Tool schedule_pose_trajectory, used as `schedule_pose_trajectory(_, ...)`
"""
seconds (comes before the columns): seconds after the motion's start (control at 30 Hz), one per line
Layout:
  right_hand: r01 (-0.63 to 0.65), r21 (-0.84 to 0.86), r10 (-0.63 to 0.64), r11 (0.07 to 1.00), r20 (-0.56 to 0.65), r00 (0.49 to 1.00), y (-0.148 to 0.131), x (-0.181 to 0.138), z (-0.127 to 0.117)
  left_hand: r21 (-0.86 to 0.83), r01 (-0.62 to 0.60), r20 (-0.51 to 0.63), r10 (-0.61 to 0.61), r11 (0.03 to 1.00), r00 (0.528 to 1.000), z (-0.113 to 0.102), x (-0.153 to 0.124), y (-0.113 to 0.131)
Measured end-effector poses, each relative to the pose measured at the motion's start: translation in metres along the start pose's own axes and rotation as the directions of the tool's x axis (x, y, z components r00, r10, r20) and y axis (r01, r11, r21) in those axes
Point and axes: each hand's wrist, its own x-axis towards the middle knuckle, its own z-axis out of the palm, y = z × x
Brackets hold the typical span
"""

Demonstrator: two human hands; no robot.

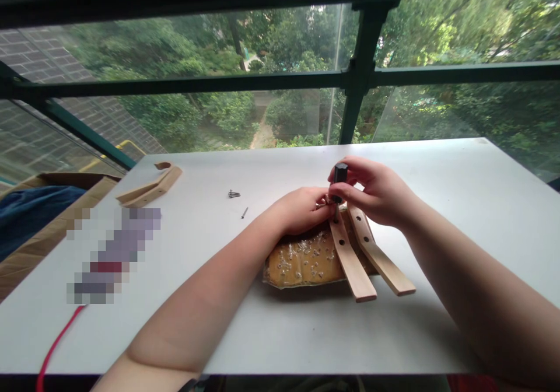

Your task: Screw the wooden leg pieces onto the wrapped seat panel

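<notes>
My right hand (363,182) is closed around the black handle of a screwdriver (340,176), which stands nearly upright. Its tip points down at a hole in a wooden hook (350,263), whose flat end reaches toward me. My left hand (308,208) is closed by the upper part of that hook; what its fingers pinch is partly hidden. A second wooden hook (380,258) with two dark holes lies just to the right. Both rest across a yellow-brown board (301,261) wrapped in clear plastic and dotted with punctures.
On the white table (245,333), several screws (234,193) lie in a small group, with a single screw (244,212) nearer me. More curved wooden pieces (151,189) sit at the far left. A blurred-out object (118,252) has a red strap (56,342). A cardboard box (87,199) stands left.
</notes>
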Motion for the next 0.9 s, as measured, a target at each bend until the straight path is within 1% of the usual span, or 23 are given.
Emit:
schedule_pose_trajectory(0.1, -0.013, -0.006, 0.013, 1.000, -0.004, 1.000, 0.001, -0.001, 0.002, 0.000, -0.005, 0.002, 0.005, 1.000, 1.000, 0.000, -0.001, 0.001)
schedule_pose_trajectory(0.27, -0.003, 0.039, 0.003, 0.999, -0.001, 1.000, 0.005, -0.001, 0.003, 0.001, 0.015, 0.009, -0.015, 1.000, 1.000, -0.001, -0.002, 0.001)
schedule_pose_trajectory(0.37, 0.009, 0.042, -0.009, 0.999, -0.001, 1.000, 0.007, 0.000, 0.002, -0.009, -0.005, -0.004, 0.005, 1.000, 1.000, 0.000, -0.002, 0.001)
schedule_pose_trajectory(0.47, 0.020, 0.045, -0.022, 0.999, 0.026, 0.999, 0.007, 0.000, -0.002, -0.017, -0.012, -0.012, 0.012, 1.000, 1.000, 0.000, -0.002, 0.001)
schedule_pose_trajectory(0.6, 0.037, -0.001, -0.037, 0.999, 0.077, 0.996, 0.003, -0.002, -0.009, -0.028, -0.007, -0.010, 0.006, 1.000, 1.000, -0.001, -0.003, 0.001)
schedule_pose_trajectory(0.73, 0.023, -0.111, -0.014, 0.994, 0.085, 0.996, -0.003, -0.004, -0.012, -0.040, -0.009, -0.013, 0.009, 0.999, 1.000, -0.001, -0.003, 0.001)
schedule_pose_trajectory(0.8, 0.063, -0.161, -0.048, 0.985, 0.095, 0.994, -0.005, -0.004, -0.011, -0.047, -0.015, -0.018, 0.014, 0.999, 1.000, 0.000, -0.003, 0.001)
schedule_pose_trajectory(0.9, 0.161, -0.187, -0.141, 0.969, 0.115, 0.983, -0.007, -0.003, -0.010, -0.058, -0.012, -0.016, 0.011, 0.998, 1.000, 0.001, -0.002, 0.002)
